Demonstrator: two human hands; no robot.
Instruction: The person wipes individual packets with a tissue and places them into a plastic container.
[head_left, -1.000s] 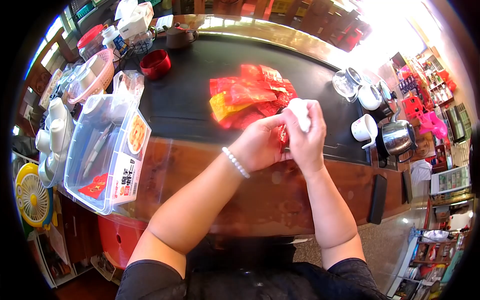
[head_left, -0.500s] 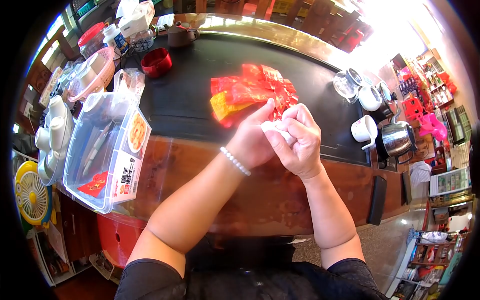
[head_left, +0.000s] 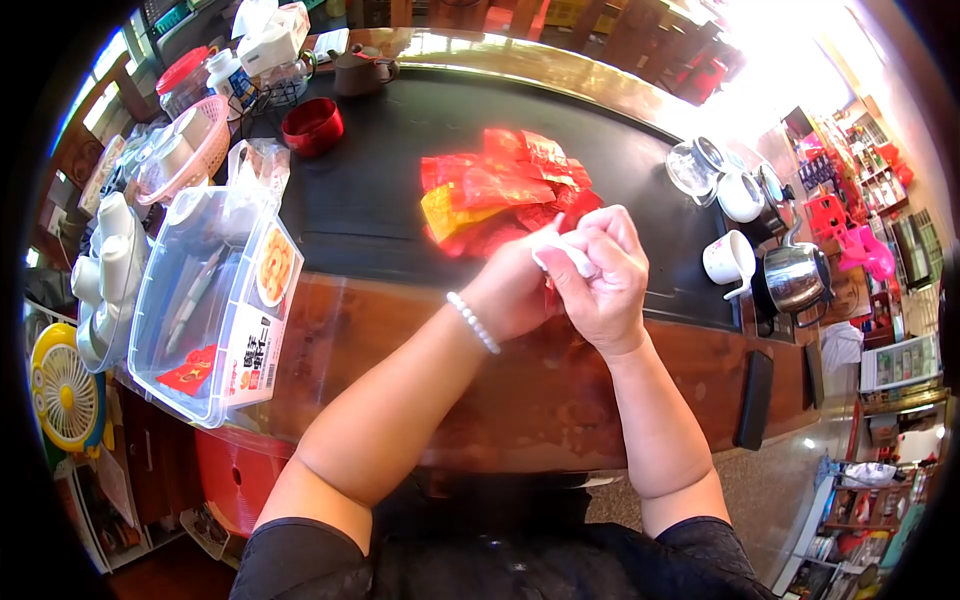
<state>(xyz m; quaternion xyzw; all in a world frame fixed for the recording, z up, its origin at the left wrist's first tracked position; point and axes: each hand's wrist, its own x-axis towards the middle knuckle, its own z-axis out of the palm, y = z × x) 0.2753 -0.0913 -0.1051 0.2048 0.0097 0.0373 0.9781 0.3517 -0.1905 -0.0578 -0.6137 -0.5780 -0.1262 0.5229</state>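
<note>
My right hand (head_left: 612, 285) is closed round a crumpled white tissue (head_left: 566, 254), pressing it against my left hand (head_left: 515, 285). The left hand, a beaded bracelet at its wrist, is curled with most of its fingers hidden. A sliver of something red shows between the two hands; what it belongs to cannot be made out. Just beyond them lies a heap of shiny red packets (head_left: 500, 180) on the black tabletop panel (head_left: 380, 190), with a yellow-orange packet (head_left: 450, 210) at its left side.
A clear plastic box (head_left: 185, 300) holding a red packet and a pen stands at left. Behind it are a pink basket (head_left: 212, 140), a red bowl (head_left: 312, 126) and a brown teapot (head_left: 360, 72). At right are a white cup (head_left: 728, 256) and a steel kettle (head_left: 792, 278).
My left hand has turned, its raised thumb now lowered, and the tissue sits higher over it. My right hand has shifted slightly right. The red packets by the fingertips have moved a little.
</note>
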